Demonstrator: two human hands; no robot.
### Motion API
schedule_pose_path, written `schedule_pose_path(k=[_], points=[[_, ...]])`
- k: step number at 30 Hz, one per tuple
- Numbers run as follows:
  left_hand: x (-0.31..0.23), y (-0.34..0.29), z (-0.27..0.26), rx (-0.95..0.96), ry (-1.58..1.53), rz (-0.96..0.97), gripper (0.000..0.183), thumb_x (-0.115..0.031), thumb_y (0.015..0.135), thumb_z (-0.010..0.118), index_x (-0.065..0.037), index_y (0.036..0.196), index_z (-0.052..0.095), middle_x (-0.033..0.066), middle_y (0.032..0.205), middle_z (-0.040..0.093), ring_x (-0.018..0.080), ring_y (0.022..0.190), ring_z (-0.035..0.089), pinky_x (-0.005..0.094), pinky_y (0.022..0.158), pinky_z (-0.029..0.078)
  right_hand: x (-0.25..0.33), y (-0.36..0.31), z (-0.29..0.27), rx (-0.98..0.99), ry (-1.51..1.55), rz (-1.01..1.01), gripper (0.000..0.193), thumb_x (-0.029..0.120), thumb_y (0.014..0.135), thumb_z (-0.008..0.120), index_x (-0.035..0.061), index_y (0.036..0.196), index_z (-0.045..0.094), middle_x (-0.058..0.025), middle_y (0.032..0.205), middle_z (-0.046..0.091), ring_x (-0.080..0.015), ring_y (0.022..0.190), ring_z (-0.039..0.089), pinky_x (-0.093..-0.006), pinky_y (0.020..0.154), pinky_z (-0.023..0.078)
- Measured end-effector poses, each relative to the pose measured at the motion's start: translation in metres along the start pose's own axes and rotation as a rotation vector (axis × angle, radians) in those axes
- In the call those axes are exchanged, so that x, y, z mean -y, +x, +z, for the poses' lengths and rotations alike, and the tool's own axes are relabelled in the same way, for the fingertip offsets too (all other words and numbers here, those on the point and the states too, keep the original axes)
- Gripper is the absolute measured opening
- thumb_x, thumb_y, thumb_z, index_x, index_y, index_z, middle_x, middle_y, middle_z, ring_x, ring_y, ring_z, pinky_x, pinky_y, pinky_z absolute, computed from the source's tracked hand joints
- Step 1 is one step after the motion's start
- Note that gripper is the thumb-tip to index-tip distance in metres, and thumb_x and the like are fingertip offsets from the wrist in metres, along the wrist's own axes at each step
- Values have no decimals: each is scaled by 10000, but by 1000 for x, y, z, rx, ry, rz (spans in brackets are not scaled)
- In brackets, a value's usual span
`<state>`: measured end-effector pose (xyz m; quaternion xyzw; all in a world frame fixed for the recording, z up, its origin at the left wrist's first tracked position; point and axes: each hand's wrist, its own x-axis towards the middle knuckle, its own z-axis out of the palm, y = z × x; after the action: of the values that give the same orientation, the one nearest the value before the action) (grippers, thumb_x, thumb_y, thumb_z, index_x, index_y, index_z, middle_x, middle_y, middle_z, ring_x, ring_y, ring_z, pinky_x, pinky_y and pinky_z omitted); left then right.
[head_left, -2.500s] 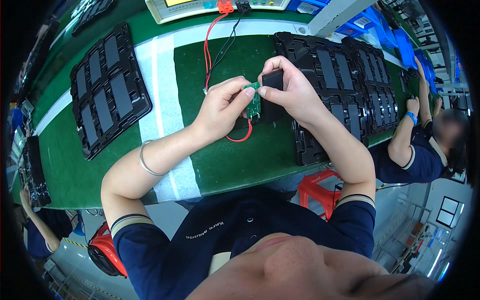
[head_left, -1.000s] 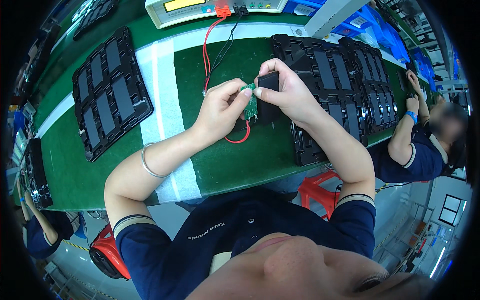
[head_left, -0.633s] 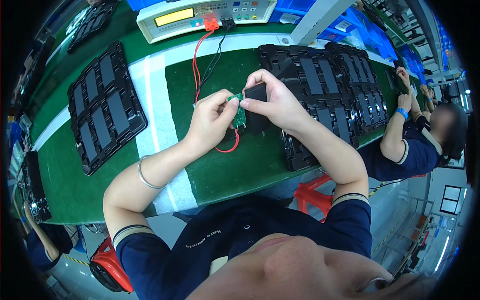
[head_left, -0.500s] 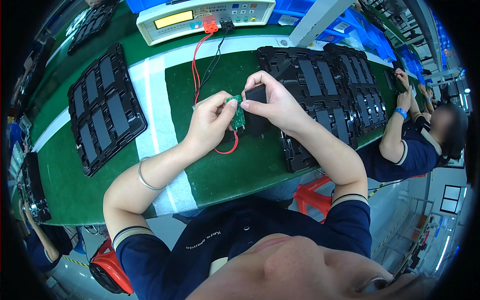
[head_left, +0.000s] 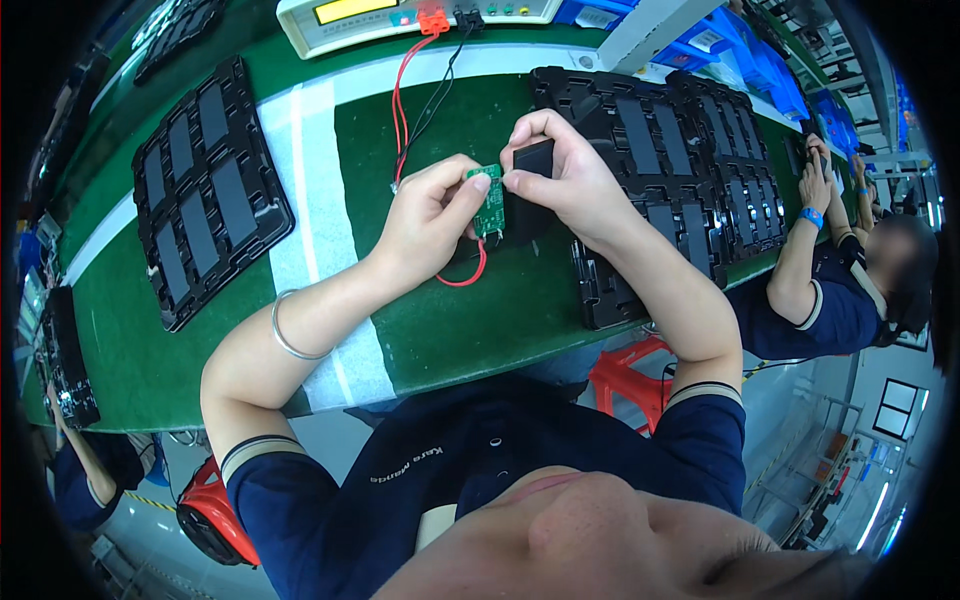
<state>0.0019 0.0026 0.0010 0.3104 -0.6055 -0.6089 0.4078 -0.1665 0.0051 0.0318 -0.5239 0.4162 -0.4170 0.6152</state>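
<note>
My left hand (head_left: 425, 217) is closed around a small green circuit board (head_left: 490, 205), with the thumb pressed on its upper part. A red wire (head_left: 478, 272) loops out from the board's lower end. To the right of it, my right hand (head_left: 580, 190) grips a flat black rectangular block (head_left: 534, 158) between thumb and fingers. The thumb of that hand comes close to the board's right edge; whether it touches cannot be made out. Both hands are above the green table mat (head_left: 450, 340). A dark shape under the board is partly covered by my hands.
A bench tester (head_left: 420, 25) with a yellow display stands at the back, red and black leads (head_left: 402, 110) running from it toward my left hand. Black trays with grey-topped pieces lie left (head_left: 210, 190) and right (head_left: 650, 150). A co-worker (head_left: 825, 270) sits at the right.
The whole view has shifted, so the tester, trays and hands appear higher in the picture. Both hands keep their hold on the board and the black block, with only slight movement.
</note>
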Motion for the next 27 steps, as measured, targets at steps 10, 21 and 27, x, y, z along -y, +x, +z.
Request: schedule_pose_path(k=[10,21,27], points=[[-2,2,0,61,20,-51,159,-123,872,422,-3,799,496,-2,704,433,47,571,456,177,491,375,10,0,9,-30,-92,-22,308,-19,685,584,86,919,414,-26,848,457,-90,854,415,-232,785,326],[0,1,0,65,17,-64,162,-123,871,423,3,809,503,1,703,446,47,573,456,178,493,380,-4,-1,2,-57,-163,-48,291,2,692,596,82,907,417,-25,864,435,-95,857,416,-236,787,329],[4,-1,1,-9,60,69,167,-123,847,469,17,771,518,19,645,471,64,510,475,191,450,379,-2,-1,3,-20,-135,-10,278,7,696,592,77,899,415,-15,837,446,-83,821,425,-229,757,347]])
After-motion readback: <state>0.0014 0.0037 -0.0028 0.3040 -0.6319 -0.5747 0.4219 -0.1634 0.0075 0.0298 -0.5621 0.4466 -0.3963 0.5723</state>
